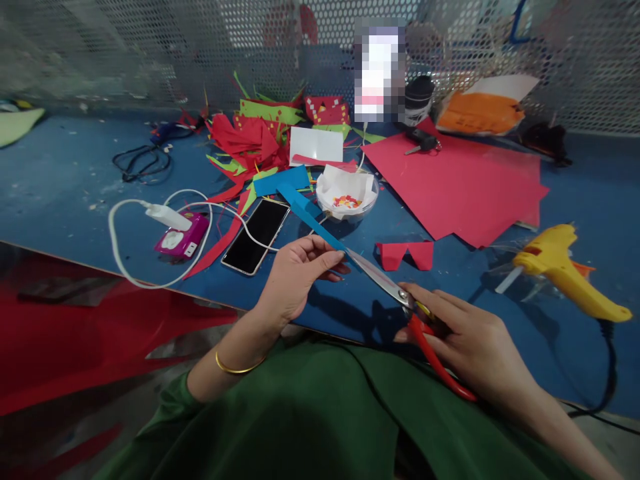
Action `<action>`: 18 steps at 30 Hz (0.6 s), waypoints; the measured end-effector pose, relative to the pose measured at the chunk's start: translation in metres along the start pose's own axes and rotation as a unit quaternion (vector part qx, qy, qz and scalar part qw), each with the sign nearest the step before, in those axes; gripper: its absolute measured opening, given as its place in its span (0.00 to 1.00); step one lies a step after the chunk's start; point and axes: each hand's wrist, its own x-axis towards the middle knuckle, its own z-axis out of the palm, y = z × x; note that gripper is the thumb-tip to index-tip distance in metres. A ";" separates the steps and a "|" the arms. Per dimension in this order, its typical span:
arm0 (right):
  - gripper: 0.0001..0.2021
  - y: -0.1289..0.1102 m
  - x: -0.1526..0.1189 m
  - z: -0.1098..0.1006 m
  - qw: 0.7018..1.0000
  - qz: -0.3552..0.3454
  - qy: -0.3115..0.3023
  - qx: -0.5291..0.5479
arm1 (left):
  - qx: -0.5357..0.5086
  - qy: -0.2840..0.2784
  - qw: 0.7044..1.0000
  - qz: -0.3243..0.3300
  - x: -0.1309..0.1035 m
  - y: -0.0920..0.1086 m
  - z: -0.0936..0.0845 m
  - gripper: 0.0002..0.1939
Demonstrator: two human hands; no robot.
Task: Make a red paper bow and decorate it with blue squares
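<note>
My left hand pinches the near end of a long blue paper strip between thumb and fingers. The strip slants away toward a wider blue paper piece. In my right hand is a pair of scissors with red handles. The blade tips meet the end of the strip beside my left fingertips. Just beyond the blades lies a notched red paper piece. Past the strip stands a clear bowl lined with white paper, holding small red, orange and white bits.
A yellow glue gun with a cord lies at right. Red sheets carry keys. A black phone, purple power adapter and white cable lie left. Paper scraps pile toward the perforated metal screen.
</note>
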 end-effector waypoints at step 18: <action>0.23 -0.005 0.002 0.002 1.000 0.000 -0.008 -0.007 | -0.025 -0.023 0.999 -0.040 -0.005 -0.012 0.004 0.15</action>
